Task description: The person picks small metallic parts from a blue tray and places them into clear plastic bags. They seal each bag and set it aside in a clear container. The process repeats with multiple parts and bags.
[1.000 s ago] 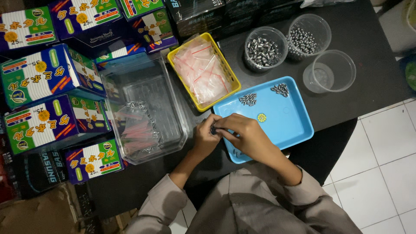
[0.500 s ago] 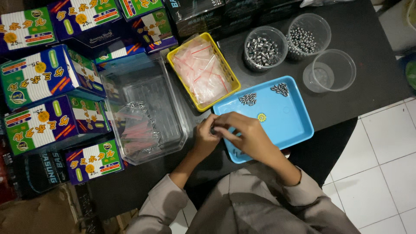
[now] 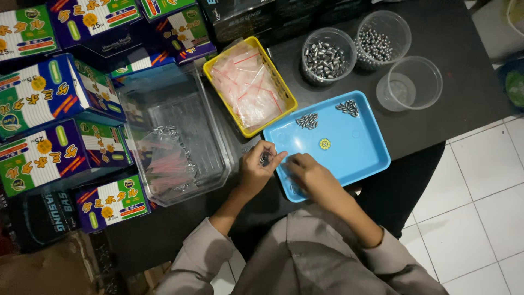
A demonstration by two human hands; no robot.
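My left hand [image 3: 258,170] pinches a small clear bag with dark metal pieces in it at the near left corner of the blue tray [image 3: 360,155]. Close beside it, my right hand [image 3: 311,177] rests on the tray's near edge, fingers curled toward the bag; whether it grips anything is unclear. On the tray lie two small heaps of metal pieces [image 3: 307,121] and a yellow round token [image 3: 325,143]. A yellow basket [image 3: 284,90] of small clear zip bags sits just beyond the tray.
A clear plastic bin [image 3: 213,164] with filled bags stands to the left. Colourful boxes [image 3: 60,158] are stacked at far left. Three round clear tubs [image 3: 423,71] stand at the back right, two holding metal pieces. White floor tiles lie to the right.
My hands have drawn slightly apart. The left hand now holds the small bag alone, and the right hand has slid down onto the tray's edge.
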